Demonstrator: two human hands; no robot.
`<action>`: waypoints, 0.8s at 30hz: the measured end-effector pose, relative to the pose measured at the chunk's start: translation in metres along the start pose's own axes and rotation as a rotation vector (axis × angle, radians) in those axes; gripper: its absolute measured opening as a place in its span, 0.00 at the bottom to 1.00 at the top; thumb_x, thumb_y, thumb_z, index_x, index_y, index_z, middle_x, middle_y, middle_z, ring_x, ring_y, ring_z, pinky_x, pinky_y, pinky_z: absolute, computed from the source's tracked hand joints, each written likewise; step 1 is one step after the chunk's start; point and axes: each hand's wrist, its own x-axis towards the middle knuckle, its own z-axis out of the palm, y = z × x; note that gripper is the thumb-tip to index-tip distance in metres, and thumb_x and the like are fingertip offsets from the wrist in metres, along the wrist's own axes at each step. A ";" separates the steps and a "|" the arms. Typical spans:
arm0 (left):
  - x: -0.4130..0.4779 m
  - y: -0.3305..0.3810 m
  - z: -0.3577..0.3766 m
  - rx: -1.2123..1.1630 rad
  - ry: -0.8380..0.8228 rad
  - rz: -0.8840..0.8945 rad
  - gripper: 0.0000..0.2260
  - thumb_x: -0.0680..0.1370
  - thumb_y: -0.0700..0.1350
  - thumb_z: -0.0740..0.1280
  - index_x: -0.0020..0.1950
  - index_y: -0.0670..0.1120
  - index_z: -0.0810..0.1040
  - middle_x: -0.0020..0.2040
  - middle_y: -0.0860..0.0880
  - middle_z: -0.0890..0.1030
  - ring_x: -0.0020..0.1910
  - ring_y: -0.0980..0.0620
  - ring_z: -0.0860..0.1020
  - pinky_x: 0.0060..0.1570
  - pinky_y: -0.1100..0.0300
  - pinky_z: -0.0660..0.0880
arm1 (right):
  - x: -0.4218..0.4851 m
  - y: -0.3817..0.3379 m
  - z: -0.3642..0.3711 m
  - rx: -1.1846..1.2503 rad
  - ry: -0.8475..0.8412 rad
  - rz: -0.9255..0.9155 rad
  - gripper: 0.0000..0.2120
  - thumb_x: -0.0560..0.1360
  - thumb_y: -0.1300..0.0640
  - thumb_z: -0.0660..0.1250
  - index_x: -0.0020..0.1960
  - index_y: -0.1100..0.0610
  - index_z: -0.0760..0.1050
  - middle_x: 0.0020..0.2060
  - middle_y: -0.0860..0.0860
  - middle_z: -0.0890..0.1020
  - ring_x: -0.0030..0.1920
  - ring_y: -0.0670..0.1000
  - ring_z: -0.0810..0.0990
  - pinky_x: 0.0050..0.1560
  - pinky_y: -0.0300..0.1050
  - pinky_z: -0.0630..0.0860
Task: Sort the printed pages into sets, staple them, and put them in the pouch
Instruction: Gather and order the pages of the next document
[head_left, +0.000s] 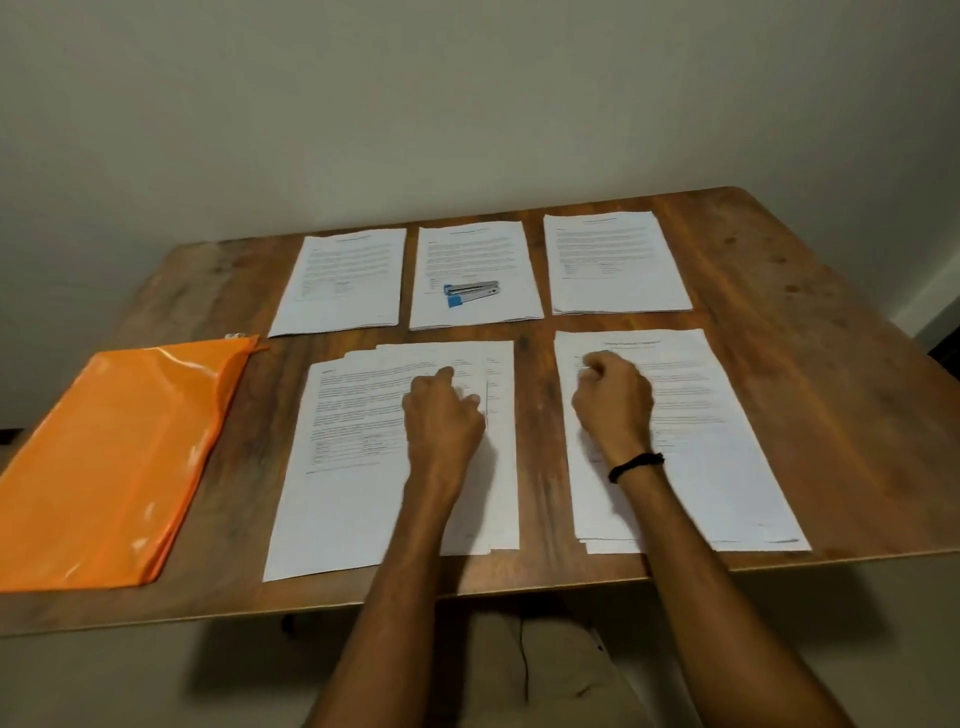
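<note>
Printed pages (358, 493) lie across the wooden counter (841, 395) in five groups. Three squared stacks run along the far row, at left (343, 280), middle (475, 244) and right (618, 260). Nearer us are a loose fanned pile at centre and a neater near right stack (727, 441).

Our left grip (441, 415) rests on the fanned pile, fingers curled down onto its upper sheets. Our right grip (613, 400), with a dark band (636, 465) at the wrist, sits on the near right stack with its fingers tucked under. For either one we cannot tell whether it pinches a sheet or only presses on the paper.

We judge the fanned pile to be the unsorted supply, spread so that its headings show. The left grip likely steadies it, while the right grip works at the set beside it.

We take the stapler (471, 293) on the middle far stack for a weight kept within reach. The orange pouch (109, 457) lies flat at the left, well apart from the stacks, and sorting appears unfinished.
</note>
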 end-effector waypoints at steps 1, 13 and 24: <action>0.004 -0.011 -0.006 0.041 0.007 -0.014 0.24 0.79 0.48 0.71 0.73 0.46 0.72 0.72 0.44 0.73 0.69 0.42 0.72 0.68 0.49 0.70 | -0.007 -0.010 0.013 0.018 -0.089 -0.025 0.08 0.78 0.63 0.64 0.51 0.61 0.82 0.47 0.56 0.84 0.47 0.54 0.80 0.50 0.46 0.77; 0.011 -0.059 -0.021 0.096 -0.007 0.044 0.12 0.79 0.44 0.68 0.62 0.42 0.79 0.64 0.43 0.79 0.62 0.44 0.75 0.62 0.56 0.69 | -0.053 -0.066 0.082 -0.285 -0.222 -0.060 0.23 0.79 0.47 0.68 0.69 0.56 0.70 0.65 0.59 0.74 0.61 0.57 0.75 0.53 0.44 0.75; 0.016 -0.077 -0.041 -0.211 0.038 -0.056 0.16 0.82 0.34 0.60 0.69 0.41 0.76 0.66 0.44 0.79 0.65 0.45 0.77 0.64 0.57 0.71 | -0.068 -0.084 0.104 0.076 -0.458 -0.011 0.06 0.77 0.58 0.70 0.54 0.56 0.78 0.52 0.51 0.84 0.55 0.54 0.81 0.46 0.39 0.70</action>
